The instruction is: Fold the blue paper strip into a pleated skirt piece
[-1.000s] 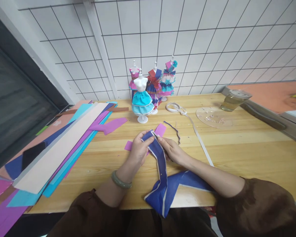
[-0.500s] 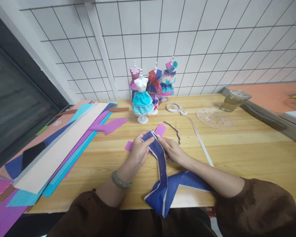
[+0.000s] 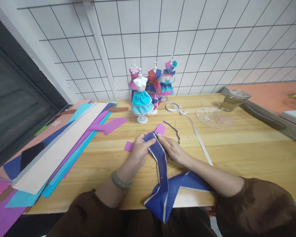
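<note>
Head cam view: white tiled wall [image 3: 150, 19] across the back, black grid lines, and a pale wooden table [image 3: 246, 154] running under everything. Big heap of fabric strips [image 3: 61, 148] fills the left side, peach on top, with turquoise, purple and navy poking out below.

Next size down is the blue strip [image 3: 160, 158], white along both edges. One end is up between the hands over the middle of the table; the rest drops down, folds at the front edge and trails off under the right forearm. Looks a bit rumpled at the fold.

Now the hands. Left hand [image 3: 140, 150] is closed to a pinch, thumb on top of the strip's end. Right hand [image 3: 174, 151] is just beside it, fingers drawn in narrow at the strip's edge. Can't tell exactly what it's gripping, honestly; something thin and dark shows there but it's mostly hidden.

Behind them stand four little dress forms, the front one [image 3: 142, 103] in a turquoise skirt. Smaller stuff: a cup [image 3: 233, 102] beside a clear plate [image 3: 201, 115], some white tape [image 3: 202, 144], a purple scrap [image 3: 160, 128] near the fingers.
</note>
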Tool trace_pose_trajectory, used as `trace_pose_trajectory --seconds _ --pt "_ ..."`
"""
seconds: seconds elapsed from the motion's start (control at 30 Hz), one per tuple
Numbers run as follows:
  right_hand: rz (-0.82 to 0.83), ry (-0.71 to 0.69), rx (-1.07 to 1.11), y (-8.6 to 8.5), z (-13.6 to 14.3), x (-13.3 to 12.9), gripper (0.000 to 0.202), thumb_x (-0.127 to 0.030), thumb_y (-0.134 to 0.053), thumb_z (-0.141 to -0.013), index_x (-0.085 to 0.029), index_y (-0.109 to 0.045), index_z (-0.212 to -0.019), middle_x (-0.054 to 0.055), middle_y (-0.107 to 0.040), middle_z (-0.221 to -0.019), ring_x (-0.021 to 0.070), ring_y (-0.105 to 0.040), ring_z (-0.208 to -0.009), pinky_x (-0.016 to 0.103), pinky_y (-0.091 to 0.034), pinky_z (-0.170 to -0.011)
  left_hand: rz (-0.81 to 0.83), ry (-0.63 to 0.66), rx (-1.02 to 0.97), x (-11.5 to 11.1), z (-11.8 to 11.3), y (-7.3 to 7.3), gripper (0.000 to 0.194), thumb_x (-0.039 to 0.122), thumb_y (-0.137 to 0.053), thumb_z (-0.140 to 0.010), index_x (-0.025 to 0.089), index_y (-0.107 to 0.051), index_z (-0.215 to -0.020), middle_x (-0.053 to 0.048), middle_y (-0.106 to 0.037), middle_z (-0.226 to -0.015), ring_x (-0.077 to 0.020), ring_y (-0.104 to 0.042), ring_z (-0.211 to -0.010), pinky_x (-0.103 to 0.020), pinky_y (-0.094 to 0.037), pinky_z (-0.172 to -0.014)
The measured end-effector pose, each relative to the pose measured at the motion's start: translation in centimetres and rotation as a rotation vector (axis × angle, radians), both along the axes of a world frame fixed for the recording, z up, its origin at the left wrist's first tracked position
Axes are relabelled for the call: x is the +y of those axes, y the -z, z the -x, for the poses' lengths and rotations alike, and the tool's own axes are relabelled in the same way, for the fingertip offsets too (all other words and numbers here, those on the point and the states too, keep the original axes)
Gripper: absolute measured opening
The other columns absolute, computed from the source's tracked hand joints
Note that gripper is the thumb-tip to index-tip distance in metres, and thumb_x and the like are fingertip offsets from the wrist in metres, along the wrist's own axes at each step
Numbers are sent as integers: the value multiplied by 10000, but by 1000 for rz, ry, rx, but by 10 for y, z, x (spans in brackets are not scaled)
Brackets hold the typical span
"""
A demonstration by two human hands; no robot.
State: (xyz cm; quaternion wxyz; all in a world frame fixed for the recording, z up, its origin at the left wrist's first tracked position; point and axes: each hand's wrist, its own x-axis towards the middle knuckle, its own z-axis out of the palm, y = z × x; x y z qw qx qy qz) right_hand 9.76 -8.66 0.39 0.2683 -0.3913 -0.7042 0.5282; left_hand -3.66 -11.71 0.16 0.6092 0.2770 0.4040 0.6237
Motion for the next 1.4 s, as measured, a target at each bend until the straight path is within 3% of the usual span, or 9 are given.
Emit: trace_pose_trajectory --seconds 0.57,0.9,1.03,1.2,1.4 --pt "2 15 -5 -1 1 0 442 -577 -296 -829 -185 -443 -688 -38 -396 -433 95 -396 -334 218 -309 -312 33 -3 -3 -1 -2 0 426 176 -716 -586 163 -559 -982 -34 -645 -859 -99 -584 -688 -240 -445 -695" --pt "10 19 27 0 0 3 444 -572 -278 -837 -187 -435 -681 -52 -373 -407 87 -357 -323 216 -276 -327 -24 40 -7 1 0 5 384 173 -709 -599 151 -575 -958 -53 -645 -884 -133 -599 -766 -277 -449 -751" --pt "23 -109 1 -14 -11 11 472 -547 -233 -860 -171 -449 -673 -40 -405 -416 91 -399 -370 231 -336 -418 21 129 -8 -1 3 0 339 170 -721 -576 138 -603 -892 -45 -650 -816 -134 -602 -729 -273 -449 -730" --pt "64 -403 -109 -30 -38 32 502 -547 -278 -852 -133 -561 -880 -1 -493 -622 89 -438 -519 243 -377 -547 73 242 96 -4 7 -4 271 214 -724 -581 122 -641 -823 -41 -649 -753 -94 -563 -620 -219 -420 -624" --pt "103 -447 -201 -30 -50 43 507 -549 -369 -817 -125 -621 -934 45 -560 -779 98 -432 -619 235 -349 -563 115 272 212 -4 5 -2 204 247 -715 -591 134 -676 -757 -15 -643 -656 -72 -516 -550 -201 -385 -561"
